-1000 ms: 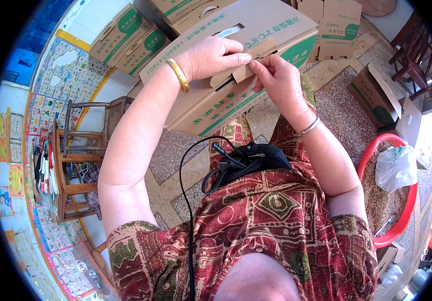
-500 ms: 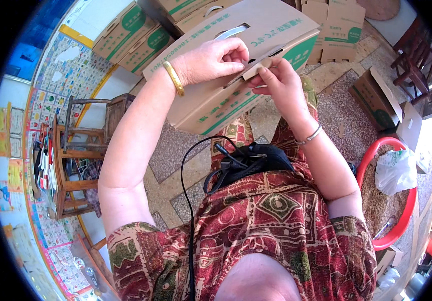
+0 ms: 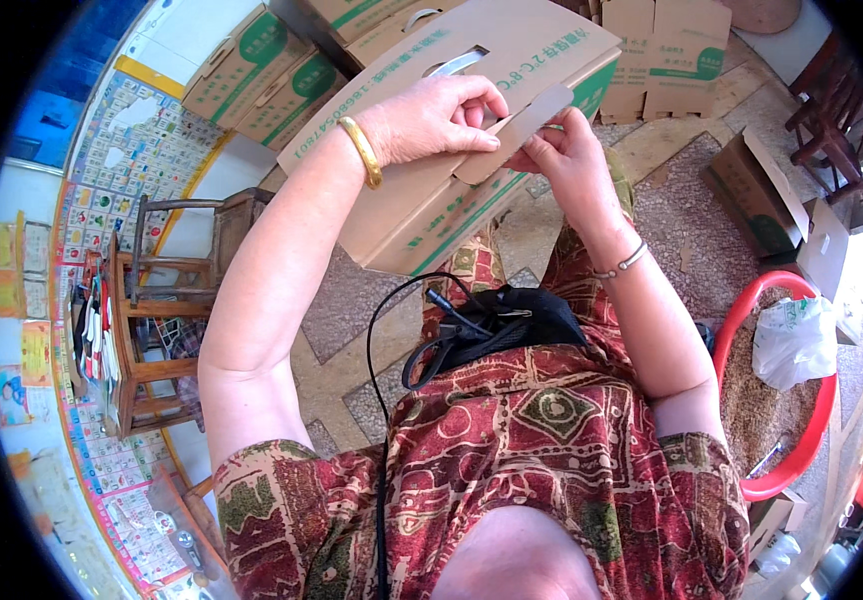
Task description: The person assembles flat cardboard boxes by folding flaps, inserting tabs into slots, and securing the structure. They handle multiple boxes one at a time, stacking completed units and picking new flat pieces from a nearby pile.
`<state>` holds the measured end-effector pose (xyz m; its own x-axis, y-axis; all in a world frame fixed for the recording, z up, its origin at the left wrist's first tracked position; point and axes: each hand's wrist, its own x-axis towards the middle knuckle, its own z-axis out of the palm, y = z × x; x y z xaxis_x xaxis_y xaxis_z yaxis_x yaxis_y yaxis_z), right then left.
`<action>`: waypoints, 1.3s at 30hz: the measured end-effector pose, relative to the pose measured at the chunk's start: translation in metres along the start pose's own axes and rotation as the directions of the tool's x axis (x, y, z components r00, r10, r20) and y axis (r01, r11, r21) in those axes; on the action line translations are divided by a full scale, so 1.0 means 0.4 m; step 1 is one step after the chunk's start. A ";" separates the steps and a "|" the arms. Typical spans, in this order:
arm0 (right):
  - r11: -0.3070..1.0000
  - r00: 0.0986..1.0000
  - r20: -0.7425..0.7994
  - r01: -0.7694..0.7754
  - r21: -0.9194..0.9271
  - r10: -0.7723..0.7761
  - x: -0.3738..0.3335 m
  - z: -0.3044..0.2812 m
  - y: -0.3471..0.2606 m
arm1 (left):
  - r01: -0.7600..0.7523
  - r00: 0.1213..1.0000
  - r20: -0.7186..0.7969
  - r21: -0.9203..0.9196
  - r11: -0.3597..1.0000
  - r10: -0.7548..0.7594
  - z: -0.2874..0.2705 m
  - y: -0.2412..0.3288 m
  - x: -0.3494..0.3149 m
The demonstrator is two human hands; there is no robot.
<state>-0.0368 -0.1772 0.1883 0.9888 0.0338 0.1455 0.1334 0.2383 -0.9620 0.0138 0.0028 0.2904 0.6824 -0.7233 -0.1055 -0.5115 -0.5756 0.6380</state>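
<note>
A brown cardboard box (image 3: 391, 205) with green print and a pale carrying handle (image 3: 458, 63) on top is tilted in front of my knees. My left hand (image 3: 436, 125) lies on its top, fingers curled and thumb pressed against a tan-grey strip (image 3: 528, 122); whatever sits between those fingers is hidden. The strip crosses the box's top edge at a slant, and I cannot tell whether it is tape or a cardboard tab. Closed at the strip's right edge, my right hand (image 3: 571, 160) pinches it between thumb and fingers.
More printed boxes (image 3: 261, 75) stack behind, with flattened cartons (image 3: 661, 60) at the back right. A wooden chair (image 3: 176, 250) stands left. To the right are an open box (image 3: 756, 200) and a red-rimmed round container (image 3: 823, 430) with a white plastic bag (image 3: 794, 343).
The strip, curled up at the right fingertips before, now lies flatter and longer across the box edge. My right hand has shifted slightly right; the left thumb has come down beside the strip.
</note>
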 end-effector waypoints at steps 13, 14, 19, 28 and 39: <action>0.976 0.994 -0.104 -0.005 0.218 0.028 -0.014 -0.003 0.006 | 0.122 0.990 -0.057 -0.151 0.981 -0.132 0.024 0.012 0.031; 0.976 0.995 -0.101 0.004 0.216 0.018 -0.014 -0.001 0.006 | 0.113 0.990 -0.061 -0.163 0.980 -0.125 0.026 0.005 0.031; 0.996 0.995 -0.081 -0.047 0.074 0.053 0.030 0.000 0.016 | 0.151 0.986 -0.052 -0.139 0.979 -0.160 0.013 0.002 0.026; 0.986 0.991 -0.029 -0.128 0.104 0.132 0.028 -0.011 -0.002 | 0.320 0.935 0.091 0.209 0.924 -0.344 -0.024 0.046 0.047; 0.970 0.994 0.015 -0.112 0.215 0.111 0.056 -0.034 0.010 | 0.198 0.980 -0.065 0.348 0.916 -0.187 0.026 0.056 0.047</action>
<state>-0.0133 -0.1886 0.1847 0.9964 0.0745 0.0408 0.0043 0.4357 -0.9001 0.0099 -0.0276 0.2947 0.7984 -0.5766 -0.1735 -0.5153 -0.8034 0.2984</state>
